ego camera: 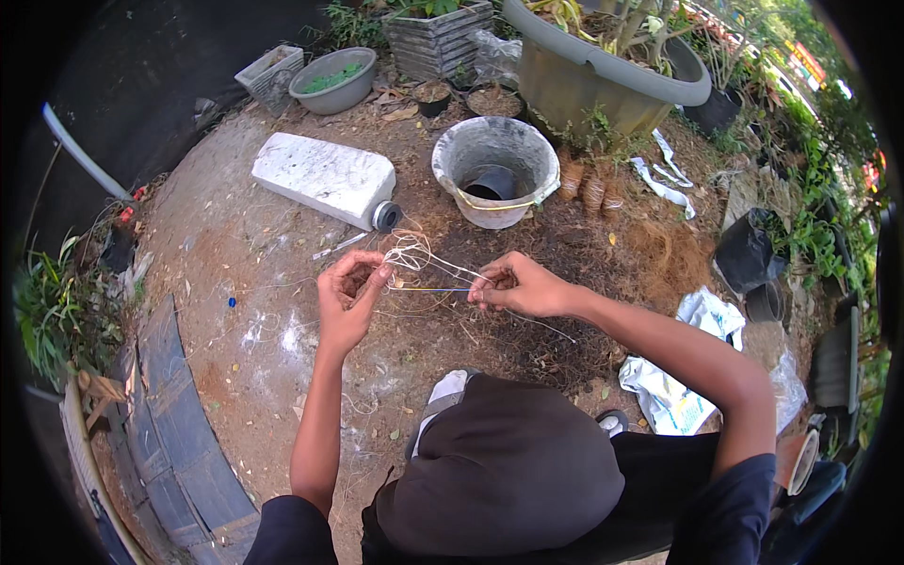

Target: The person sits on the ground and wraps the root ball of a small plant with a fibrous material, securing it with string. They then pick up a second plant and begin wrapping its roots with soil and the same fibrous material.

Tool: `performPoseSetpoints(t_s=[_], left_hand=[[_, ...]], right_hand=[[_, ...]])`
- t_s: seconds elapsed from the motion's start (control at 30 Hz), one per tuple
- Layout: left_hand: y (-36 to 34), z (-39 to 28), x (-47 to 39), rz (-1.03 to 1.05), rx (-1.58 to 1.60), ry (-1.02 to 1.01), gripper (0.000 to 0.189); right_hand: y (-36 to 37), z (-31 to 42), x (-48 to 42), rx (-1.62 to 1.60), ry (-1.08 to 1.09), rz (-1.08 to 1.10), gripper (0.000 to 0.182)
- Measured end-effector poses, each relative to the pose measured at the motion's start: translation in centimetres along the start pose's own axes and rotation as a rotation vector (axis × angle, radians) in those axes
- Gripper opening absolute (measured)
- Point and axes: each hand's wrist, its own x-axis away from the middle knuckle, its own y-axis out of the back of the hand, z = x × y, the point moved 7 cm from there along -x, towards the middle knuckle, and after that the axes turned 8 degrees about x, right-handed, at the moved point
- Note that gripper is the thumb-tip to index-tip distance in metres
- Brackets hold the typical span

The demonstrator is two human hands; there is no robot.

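My left hand (353, 288) pinches a loose bundle of white string (409, 251) between thumb and fingertips. From the bundle, strands run across to my right hand (521, 284), whose thumb and fingers close on them. A thin taut line (431, 289) also spans the gap between both hands, just below the loops. One loose string end (554, 329) trails down to the right of my right hand. Both hands are raised above the dirt ground and look soiled. Just beyond the loops lies a white tapered block (321, 176) with a round black piece (386, 216) at its near end.
A stained bucket (496, 145) holding a black pot (492, 183) stands ahead, beside fibre bundles (593, 192). Behind are a large planter (600, 85) and a grey basin (333, 88). Loose brown fibre (657, 247) and white plastic bags (667, 395) lie right; dark boards (180, 431) lie left.
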Motion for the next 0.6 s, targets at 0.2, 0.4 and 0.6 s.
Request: performPoseSetpoints(t_s=[0.2,0.4,0.6], left_hand=[[12.1,-3.8,5.7,-0.366,-0.131,-0.052,0.014],[20.0,-13.9,7.4,-0.503,-0.255,-0.311,0.014],[22.1,-9.3,9.4,-0.395,-0.335,-0.037,0.011]], right_hand=[[-5.2,6.7,-4.9,-0.006,0.199,-0.099,0.017],[-8.0,15.3,-9.0,0.04,0.404,-0.074,0.018],[-10.3,12.9,-10.8,0.309,0.418,-0.008,0.042]])
